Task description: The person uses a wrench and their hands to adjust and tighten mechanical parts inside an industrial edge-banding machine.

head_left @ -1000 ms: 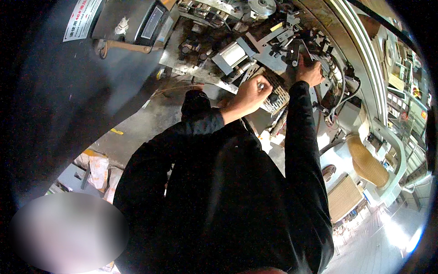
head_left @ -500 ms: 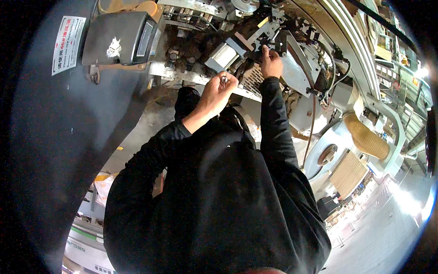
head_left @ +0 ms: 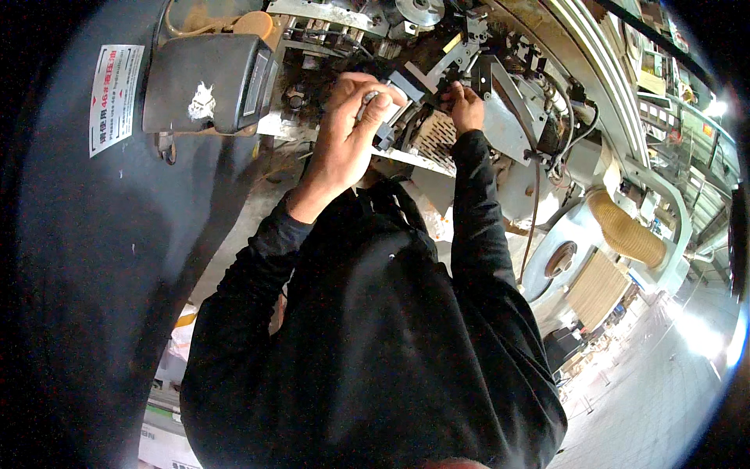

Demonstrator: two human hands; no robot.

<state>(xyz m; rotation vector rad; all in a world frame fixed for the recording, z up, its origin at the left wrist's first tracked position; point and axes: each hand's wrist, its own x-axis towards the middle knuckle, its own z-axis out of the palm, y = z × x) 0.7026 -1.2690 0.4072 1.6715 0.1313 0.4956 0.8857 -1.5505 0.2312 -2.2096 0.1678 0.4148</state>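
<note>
Black sleeves (head_left: 475, 195) cover both your arms, which reach up to a machine packed with metal parts. Your left hand (head_left: 349, 117) is curled, thumb and fingers pinching a small grey metal piece (head_left: 364, 103) that is mostly hidden within your grip. That piece sits in front of a silver cylinder block (head_left: 398, 108) with dark end plates; whether the two touch, you cannot tell from this angle. Your right hand (head_left: 466, 109) has its fingers bent at a dark fitting beside a flat grey plate (head_left: 508, 125), and whether they pinch anything cannot be told. Between your hands, a little lower, lies a slotted metal panel (head_left: 434, 134). Well to your left stands a dark grey box (head_left: 199, 82).
</note>
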